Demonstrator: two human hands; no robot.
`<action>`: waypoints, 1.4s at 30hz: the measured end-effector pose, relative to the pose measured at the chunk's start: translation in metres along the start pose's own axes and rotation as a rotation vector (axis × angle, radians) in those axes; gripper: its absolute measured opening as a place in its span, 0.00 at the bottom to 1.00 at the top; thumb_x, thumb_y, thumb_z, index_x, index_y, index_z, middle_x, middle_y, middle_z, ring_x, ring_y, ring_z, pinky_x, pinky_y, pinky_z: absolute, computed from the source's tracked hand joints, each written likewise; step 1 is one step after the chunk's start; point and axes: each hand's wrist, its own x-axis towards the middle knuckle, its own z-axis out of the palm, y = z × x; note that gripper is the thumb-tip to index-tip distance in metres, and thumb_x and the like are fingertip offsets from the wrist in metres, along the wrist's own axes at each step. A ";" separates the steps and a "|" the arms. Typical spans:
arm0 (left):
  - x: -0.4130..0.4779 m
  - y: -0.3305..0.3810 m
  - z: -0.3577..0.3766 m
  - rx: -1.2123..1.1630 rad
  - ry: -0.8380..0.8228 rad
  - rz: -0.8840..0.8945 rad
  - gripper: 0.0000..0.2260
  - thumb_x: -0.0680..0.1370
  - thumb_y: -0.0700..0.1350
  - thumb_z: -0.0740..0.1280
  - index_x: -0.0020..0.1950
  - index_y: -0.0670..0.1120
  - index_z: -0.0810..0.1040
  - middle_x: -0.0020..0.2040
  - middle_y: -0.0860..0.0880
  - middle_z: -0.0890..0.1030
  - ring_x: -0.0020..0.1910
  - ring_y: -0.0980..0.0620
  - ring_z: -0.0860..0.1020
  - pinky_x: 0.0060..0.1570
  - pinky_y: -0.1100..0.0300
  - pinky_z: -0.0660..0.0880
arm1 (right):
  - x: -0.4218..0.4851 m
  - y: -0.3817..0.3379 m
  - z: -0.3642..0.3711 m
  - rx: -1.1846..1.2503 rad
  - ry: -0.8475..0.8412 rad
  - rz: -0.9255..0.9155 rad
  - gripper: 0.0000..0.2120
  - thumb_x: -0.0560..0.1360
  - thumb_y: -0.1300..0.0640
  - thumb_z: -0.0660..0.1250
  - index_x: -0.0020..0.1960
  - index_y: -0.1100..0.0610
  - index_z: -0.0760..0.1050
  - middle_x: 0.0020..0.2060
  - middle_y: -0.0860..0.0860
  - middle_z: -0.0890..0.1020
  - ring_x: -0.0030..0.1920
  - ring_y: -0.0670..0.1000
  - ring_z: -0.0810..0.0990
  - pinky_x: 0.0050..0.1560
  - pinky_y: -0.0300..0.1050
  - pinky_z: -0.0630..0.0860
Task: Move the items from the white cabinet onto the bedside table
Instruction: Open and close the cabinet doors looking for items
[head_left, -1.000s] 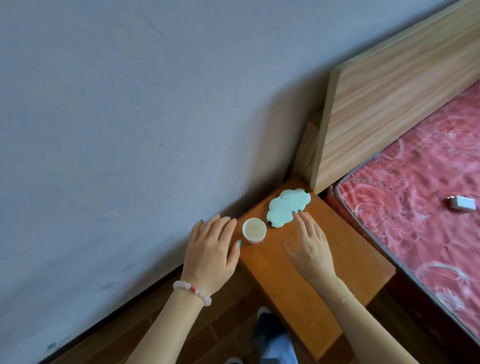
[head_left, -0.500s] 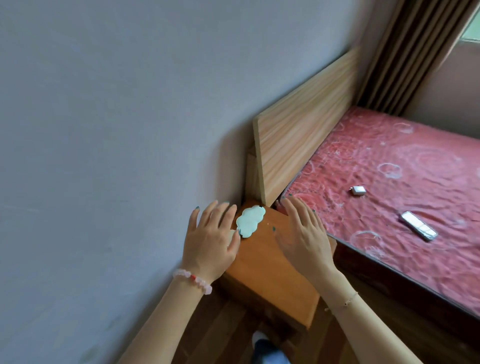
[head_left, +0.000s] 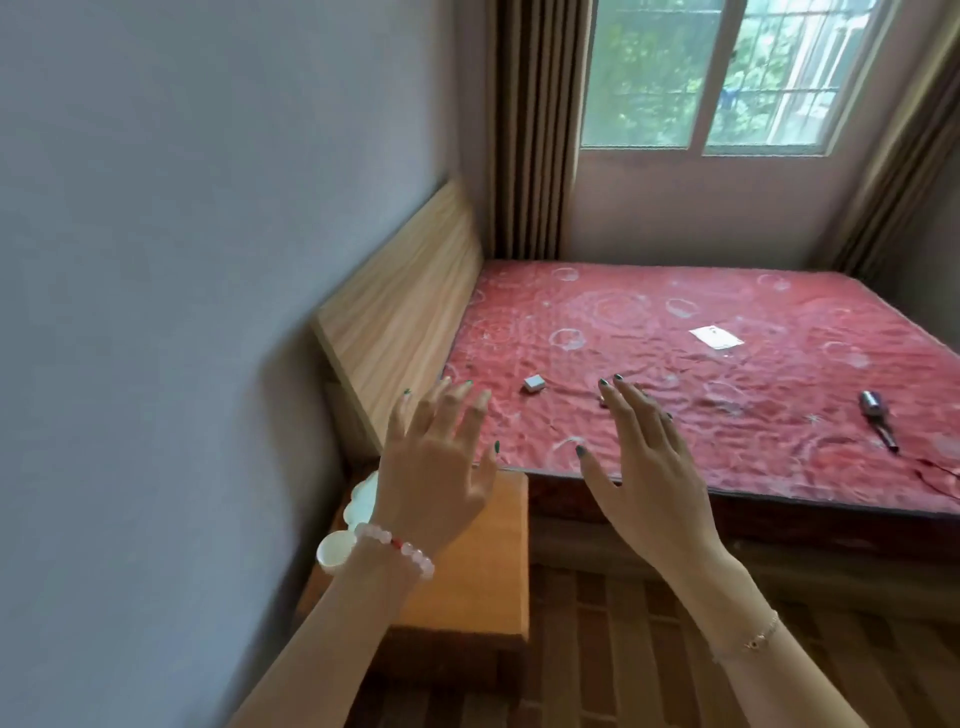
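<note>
The orange wooden bedside table (head_left: 483, 587) stands in the corner between the wall and the bed. On it lie a pale cloud-shaped piece (head_left: 361, 500) and a small white cup (head_left: 335, 557), both partly hidden behind my left wrist. My left hand (head_left: 441, 462) is raised above the table, fingers spread, holding nothing. To its right, my right hand (head_left: 644, 462) hovers over the bed's near edge with straight fingers and is empty too. The white cabinet is out of view.
A bed with a red patterned mattress (head_left: 701, 384) fills the right side, with a wooden headboard (head_left: 400, 312) against the wall. On the mattress lie a small grey box (head_left: 534, 383), a white card (head_left: 716, 336) and a metal tool (head_left: 878, 418). Brown curtains and a window are behind.
Both hands have lifted off the bedside table and risen with fingers spread. My view has swung up and right, so the whole bed and the window show.
</note>
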 end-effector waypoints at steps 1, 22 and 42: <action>0.007 0.015 0.000 -0.011 0.002 0.044 0.22 0.74 0.51 0.57 0.65 0.46 0.72 0.63 0.46 0.76 0.65 0.45 0.71 0.65 0.41 0.65 | -0.006 0.009 -0.015 -0.016 0.024 0.036 0.31 0.74 0.50 0.65 0.73 0.56 0.59 0.71 0.54 0.64 0.72 0.55 0.61 0.70 0.55 0.61; -0.048 0.454 -0.037 -0.522 -0.107 0.734 0.22 0.75 0.55 0.55 0.65 0.47 0.74 0.63 0.48 0.77 0.64 0.46 0.73 0.63 0.43 0.69 | -0.329 0.157 -0.339 -0.501 0.347 0.725 0.27 0.73 0.45 0.59 0.69 0.54 0.64 0.67 0.52 0.72 0.67 0.54 0.69 0.65 0.51 0.68; -0.161 0.780 -0.132 -0.973 -0.088 1.355 0.23 0.77 0.56 0.54 0.66 0.46 0.73 0.61 0.47 0.78 0.62 0.45 0.75 0.62 0.45 0.68 | -0.582 0.139 -0.531 -0.909 0.512 1.354 0.28 0.77 0.42 0.54 0.74 0.52 0.57 0.72 0.51 0.64 0.72 0.51 0.61 0.70 0.52 0.63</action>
